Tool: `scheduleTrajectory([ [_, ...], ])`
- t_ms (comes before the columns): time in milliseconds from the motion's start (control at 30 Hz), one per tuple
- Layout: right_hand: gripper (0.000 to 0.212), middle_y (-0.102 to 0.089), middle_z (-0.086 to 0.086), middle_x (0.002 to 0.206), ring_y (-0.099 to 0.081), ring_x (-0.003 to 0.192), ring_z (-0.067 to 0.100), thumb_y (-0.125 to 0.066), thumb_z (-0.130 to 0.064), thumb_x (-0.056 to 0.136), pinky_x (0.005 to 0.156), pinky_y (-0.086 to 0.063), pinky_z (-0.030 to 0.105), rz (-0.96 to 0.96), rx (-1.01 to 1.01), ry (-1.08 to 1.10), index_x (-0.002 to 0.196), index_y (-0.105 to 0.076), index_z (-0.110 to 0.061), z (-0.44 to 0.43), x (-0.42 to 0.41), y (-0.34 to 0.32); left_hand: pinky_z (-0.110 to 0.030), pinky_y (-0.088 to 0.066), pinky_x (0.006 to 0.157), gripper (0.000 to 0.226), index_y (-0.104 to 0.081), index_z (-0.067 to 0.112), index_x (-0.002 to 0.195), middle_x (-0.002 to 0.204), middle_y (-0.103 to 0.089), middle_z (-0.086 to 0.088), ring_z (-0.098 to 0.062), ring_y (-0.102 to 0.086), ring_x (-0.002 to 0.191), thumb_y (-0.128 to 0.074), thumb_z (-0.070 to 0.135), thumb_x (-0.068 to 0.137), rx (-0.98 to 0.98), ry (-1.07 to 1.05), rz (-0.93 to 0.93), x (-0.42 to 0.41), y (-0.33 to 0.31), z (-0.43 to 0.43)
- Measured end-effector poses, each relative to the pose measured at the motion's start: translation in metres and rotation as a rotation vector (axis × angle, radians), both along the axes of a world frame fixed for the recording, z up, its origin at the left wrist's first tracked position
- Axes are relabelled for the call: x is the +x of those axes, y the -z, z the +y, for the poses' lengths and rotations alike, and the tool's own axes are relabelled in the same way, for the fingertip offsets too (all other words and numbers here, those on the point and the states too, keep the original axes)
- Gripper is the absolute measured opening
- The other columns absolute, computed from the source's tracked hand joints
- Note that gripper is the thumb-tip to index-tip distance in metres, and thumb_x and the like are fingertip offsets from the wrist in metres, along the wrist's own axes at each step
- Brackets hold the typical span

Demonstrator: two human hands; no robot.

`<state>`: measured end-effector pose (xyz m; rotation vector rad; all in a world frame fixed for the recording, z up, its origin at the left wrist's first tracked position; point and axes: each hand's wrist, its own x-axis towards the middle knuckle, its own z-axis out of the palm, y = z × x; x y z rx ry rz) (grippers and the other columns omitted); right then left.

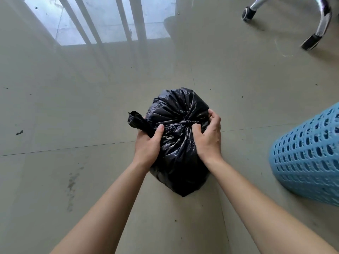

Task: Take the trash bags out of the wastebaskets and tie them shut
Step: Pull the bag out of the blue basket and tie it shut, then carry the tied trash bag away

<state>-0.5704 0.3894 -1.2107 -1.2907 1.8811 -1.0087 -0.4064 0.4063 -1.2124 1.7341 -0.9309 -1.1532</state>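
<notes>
The trash bag [176, 143] sits on the floor [73, 107] at the centre of the view, out of its basket, full and rounded. Its mouth is gathered into a small knot [184, 122] on top, with pleats running out from it all round. The film is thin, black and glossy, and it creases deeply, so it is likely soft, slippery under dry fingers and easy to tear if a single fold is pulled hard. The bulk looks lumpy but not heavy. I judge it light enough to lift by the neck, though the weight cannot be read from here.

The best hold is the twisted plastic, where many layers are bunched, not the taut skin of the belly. One such tail [136, 121] sticks out at 9 o'clock from the knot, and the left hand [146, 145] grips its root, fingers wrapped round it and thumb laid across. At 3 o'clock the right hand [209, 138] is curled onto the bag, thumb pressed just beside the knot and fingers hooked over the far edge. Whether they hold a second tail is hidden.

At 4 o'clock from the bag a blue perforated wastebasket [308, 158] leans, well apart. A chrome chair base [322, 21] with casters stands at 1 o'clock.
</notes>
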Motion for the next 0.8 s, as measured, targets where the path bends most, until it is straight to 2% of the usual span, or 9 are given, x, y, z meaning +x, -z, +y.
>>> scheduleTrajectory([
  [67,0.054,-0.045,0.007,0.137,-0.04,0.126,0.015,-0.055,-0.016,0.092,0.093,-0.02,0.003,-0.012,-0.019,0.005,0.143,-0.037,-0.008,0.0,0.008,-0.017,-0.042,-0.047,0.106,0.031,-0.061,0.024,0.125,0.118,-0.069,0.01,-0.01,-0.063,0.113,-0.06,0.037,0.097,-0.001,-0.037,-0.023,0.003,-0.019,-0.001],
  [167,0.054,-0.041,0.0,0.129,-0.036,0.118,0.005,-0.055,-0.014,0.093,0.091,-0.015,-0.006,-0.023,-0.04,-0.038,0.144,-0.037,-0.006,0.0,0.02,-0.062,-0.045,-0.045,0.107,0.035,-0.056,0.017,0.132,0.125,-0.066,0.001,-0.017,-0.061,0.119,-0.057,0.032,0.1,-0.03,-0.091,-0.036,0.011,-0.066,-0.003],
  [333,0.053,-0.039,0.0,0.123,-0.03,0.101,-0.008,-0.054,-0.008,0.094,0.09,-0.014,-0.009,-0.027,-0.099,-0.113,0.143,-0.038,-0.002,-0.018,0.026,-0.192,-0.052,-0.042,0.109,0.036,-0.049,0.011,0.137,0.132,-0.062,-0.008,-0.025,-0.057,0.125,-0.052,0.023,0.103,-0.111,-0.083,0.03,0.023,-0.193,-0.016],
  [433,0.052,-0.04,0.001,0.122,-0.03,0.098,-0.009,-0.053,-0.009,0.093,0.089,-0.014,-0.009,-0.029,-0.144,-0.144,0.143,-0.038,-0.002,-0.031,0.028,-0.293,-0.052,-0.041,0.11,0.038,-0.048,0.012,0.139,0.135,-0.061,-0.008,-0.026,-0.056,0.128,-0.05,0.025,0.103,-0.159,-0.071,0.083,0.029,-0.293,-0.026],
  [533,0.055,-0.04,0.001,0.124,-0.032,0.102,-0.004,-0.048,-0.02,0.091,0.089,-0.015,-0.008,-0.07,-0.18,-0.156,0.142,-0.039,-0.003,-0.041,0.031,-0.405,-0.05,-0.041,0.111,0.046,-0.048,0.013,0.139,0.136,-0.06,-0.007,-0.025,-0.055,0.129,-0.05,0.032,0.097,-0.228,-0.066,0.107,0.031,-0.408,-0.036],
  [700,0.057,-0.04,0.001,0.124,-0.037,0.11,0.005,-0.044,-0.022,0.088,0.094,-0.017,-0.005,-0.077,-0.27,-0.211,0.141,-0.039,-0.003,-0.05,0.027,-0.613,-0.046,-0.043,0.11,0.035,-0.051,0.016,0.138,0.132,-0.064,-0.002,-0.018,-0.059,0.124,-0.048,0.022,0.104,-0.304,-0.057,0.139,0.031,-0.616,-0.042],
  [800,0.056,-0.044,0.004,0.126,-0.036,0.105,-0.004,-0.042,-0.023,0.088,0.092,-0.019,-0.005,-0.078,-0.312,-0.232,0.141,-0.04,-0.006,-0.047,0.017,-0.744,-0.043,-0.045,0.11,0.034,-0.053,0.02,0.136,0.128,-0.065,0.004,-0.013,-0.061,0.121,-0.049,0.024,0.103,-0.33,-0.05,0.154,0.023,-0.752,-0.036],
])
